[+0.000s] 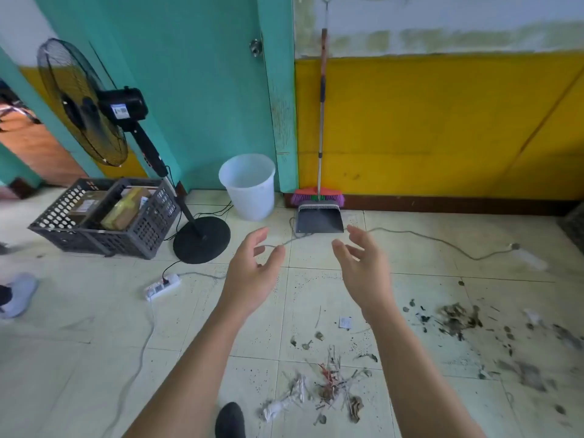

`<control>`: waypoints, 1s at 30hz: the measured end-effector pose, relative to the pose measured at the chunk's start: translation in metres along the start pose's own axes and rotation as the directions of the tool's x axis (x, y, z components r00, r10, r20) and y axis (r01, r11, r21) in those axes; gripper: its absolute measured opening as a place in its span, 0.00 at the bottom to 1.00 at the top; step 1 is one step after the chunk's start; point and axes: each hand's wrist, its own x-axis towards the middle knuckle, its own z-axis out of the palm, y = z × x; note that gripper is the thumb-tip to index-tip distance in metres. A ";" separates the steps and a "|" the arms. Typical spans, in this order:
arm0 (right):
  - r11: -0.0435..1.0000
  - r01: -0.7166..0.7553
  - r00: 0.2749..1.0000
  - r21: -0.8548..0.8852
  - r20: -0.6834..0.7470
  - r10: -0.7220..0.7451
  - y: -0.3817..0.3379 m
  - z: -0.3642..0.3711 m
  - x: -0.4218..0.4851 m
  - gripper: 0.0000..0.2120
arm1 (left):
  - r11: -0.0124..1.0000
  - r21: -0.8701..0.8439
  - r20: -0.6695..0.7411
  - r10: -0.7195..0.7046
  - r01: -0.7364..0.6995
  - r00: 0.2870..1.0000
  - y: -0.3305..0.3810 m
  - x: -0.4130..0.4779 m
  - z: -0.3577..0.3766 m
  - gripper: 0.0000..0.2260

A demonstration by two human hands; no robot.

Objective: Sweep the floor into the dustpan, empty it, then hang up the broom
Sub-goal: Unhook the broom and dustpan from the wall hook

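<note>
A broom (321,128) with a purple and red head hangs upright against the yellow wall, next to the teal door frame. In front of its head a dark grey dustpan (319,220) rests on the tiled floor. A white bin (248,184) stands left of them. Debris (328,387) lies scattered on the tiles near me, with more dark litter (458,320) to the right. My left hand (252,273) and my right hand (363,267) reach forward side by side, fingers relaxed, holding nothing, well short of the broom.
A black standing fan (94,112) with a round base (202,240) stands at the left beside a black crate (104,213) of boxes. A power strip (162,286) and grey cables (442,241) lie across the floor. Another person's grey shoe (19,294) shows at the left edge.
</note>
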 end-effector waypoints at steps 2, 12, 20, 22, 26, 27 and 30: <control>1.000 -0.019 1.000 -0.012 -0.010 0.019 -0.006 0.023 0.006 0.22 | 1.000 -0.019 0.001 -0.011 0.011 1.000 -0.008 0.014 -0.017 0.21; 0.993 -0.054 0.998 -0.101 -0.038 0.050 -0.058 0.179 0.036 0.22 | 0.992 -0.118 0.027 -0.036 0.039 0.999 -0.067 0.099 -0.139 0.19; 0.987 -0.082 0.992 -0.139 -0.111 0.067 -0.074 0.226 0.046 0.21 | 0.988 -0.151 0.078 -0.026 0.037 0.997 -0.090 0.147 -0.187 0.19; 0.986 -0.085 0.989 -0.145 -0.135 0.066 -0.078 0.231 0.053 0.21 | 0.988 -0.149 0.105 -0.013 0.029 0.994 -0.090 0.157 -0.189 0.18; 0.988 -0.086 0.987 -0.131 -0.149 0.066 -0.081 0.235 0.069 0.19 | 0.990 -0.138 0.152 0.016 0.005 0.988 -0.086 0.181 -0.185 0.17; 0.989 -0.093 0.985 -0.119 -0.155 0.074 -0.079 0.236 0.074 0.19 | 0.991 -0.133 0.166 0.021 0.002 0.986 -0.086 0.189 -0.182 0.16; 0.987 -0.141 0.977 -0.081 -0.170 0.125 -0.072 0.237 0.092 0.18 | 0.994 -0.106 0.206 0.022 0.000 0.978 -0.084 0.212 -0.173 0.16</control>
